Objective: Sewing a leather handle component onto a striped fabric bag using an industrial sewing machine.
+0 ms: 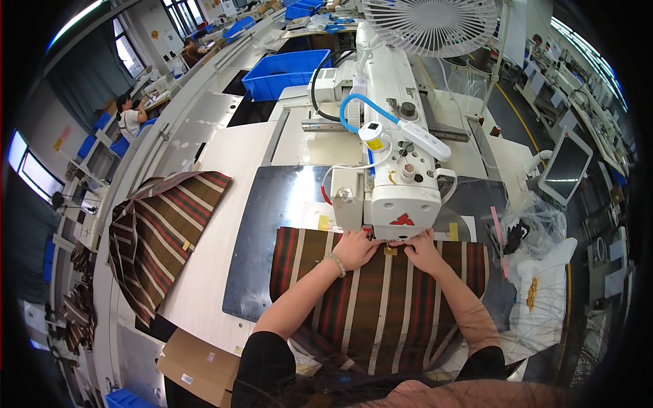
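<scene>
A brown piece of fabric (418, 306) with red, dark and cream stripes lies in front of me, its far edge under the head of a white sewing machine (406, 197). My left hand (352, 250), with a beaded bracelet at the wrist, grips that far edge just left of the needle area. On the other side my right hand (422, 253) holds the same edge, its thumb turned inward. Both sets of fingertips are partly hidden by the machine head. Between the hands a small tan tab (390, 251) sits on the fabric.
Another striped fabric piece (170, 231) lies folded on the pale table at left. A blue bin (286, 73) stands behind, a cardboard box (197, 367) lower left. A fan (442, 24) hangs above; a tablet screen (566, 166) and clear plastic bags (541, 238) are at right.
</scene>
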`<action>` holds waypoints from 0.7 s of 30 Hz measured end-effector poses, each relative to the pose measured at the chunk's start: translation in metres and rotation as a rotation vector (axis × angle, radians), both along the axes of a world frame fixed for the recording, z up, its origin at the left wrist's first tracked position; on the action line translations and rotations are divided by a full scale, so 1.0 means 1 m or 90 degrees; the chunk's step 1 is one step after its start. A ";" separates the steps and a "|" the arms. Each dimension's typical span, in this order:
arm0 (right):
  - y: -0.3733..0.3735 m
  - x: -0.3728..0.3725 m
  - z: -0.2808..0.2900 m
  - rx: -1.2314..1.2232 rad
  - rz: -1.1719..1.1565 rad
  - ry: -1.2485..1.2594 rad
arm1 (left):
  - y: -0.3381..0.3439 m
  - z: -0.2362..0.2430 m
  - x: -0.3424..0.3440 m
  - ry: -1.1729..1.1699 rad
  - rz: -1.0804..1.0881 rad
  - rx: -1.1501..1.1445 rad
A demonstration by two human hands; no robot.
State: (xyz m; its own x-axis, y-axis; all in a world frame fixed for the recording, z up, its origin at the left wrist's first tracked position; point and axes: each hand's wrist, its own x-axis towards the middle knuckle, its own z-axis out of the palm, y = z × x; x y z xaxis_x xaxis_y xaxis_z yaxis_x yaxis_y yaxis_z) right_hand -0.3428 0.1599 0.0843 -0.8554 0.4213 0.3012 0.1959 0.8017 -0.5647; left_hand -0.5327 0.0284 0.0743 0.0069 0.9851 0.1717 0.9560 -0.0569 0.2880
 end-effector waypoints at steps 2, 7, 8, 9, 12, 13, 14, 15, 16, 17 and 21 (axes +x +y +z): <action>0.002 0.001 -0.003 -0.005 0.005 0.004 | -0.001 0.002 0.005 -0.024 0.030 0.014; 0.001 0.000 -0.003 -0.018 0.002 0.001 | -0.005 0.004 0.007 -0.047 0.040 0.032; 0.001 0.000 -0.005 -0.017 0.000 0.008 | -0.005 0.003 0.007 -0.046 0.037 0.057; 0.002 0.000 -0.007 -0.017 -0.001 0.008 | -0.005 0.004 0.008 -0.046 0.036 0.057; 0.002 0.001 -0.009 0.002 -0.003 0.011 | -0.005 0.006 0.009 -0.052 0.041 0.023; 0.001 0.000 -0.008 0.004 -0.005 0.017 | -0.005 0.006 0.009 -0.052 0.042 0.019; 0.000 0.000 -0.006 0.006 -0.007 0.022 | -0.006 0.006 0.008 -0.052 0.042 0.015; -0.001 0.000 -0.004 0.004 -0.006 0.022 | -0.006 0.006 0.008 -0.051 0.042 0.014; -0.002 0.000 0.000 -0.002 -0.003 0.019 | -0.006 0.006 0.008 -0.052 0.044 0.015; -0.003 -0.001 0.001 -0.008 -0.001 0.016 | -0.007 0.005 0.008 -0.052 0.045 0.015; -0.001 0.000 -0.002 0.010 -0.012 0.025 | -0.005 0.010 0.010 -0.061 0.047 -0.031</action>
State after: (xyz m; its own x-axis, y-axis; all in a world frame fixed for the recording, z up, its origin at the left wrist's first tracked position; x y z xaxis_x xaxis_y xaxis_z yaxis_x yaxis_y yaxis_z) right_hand -0.3428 0.1588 0.0828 -0.8351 0.4319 0.3406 0.1887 0.8066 -0.5601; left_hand -0.5229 0.0234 0.0843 -0.0802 0.9895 0.1204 0.9248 0.0288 0.3794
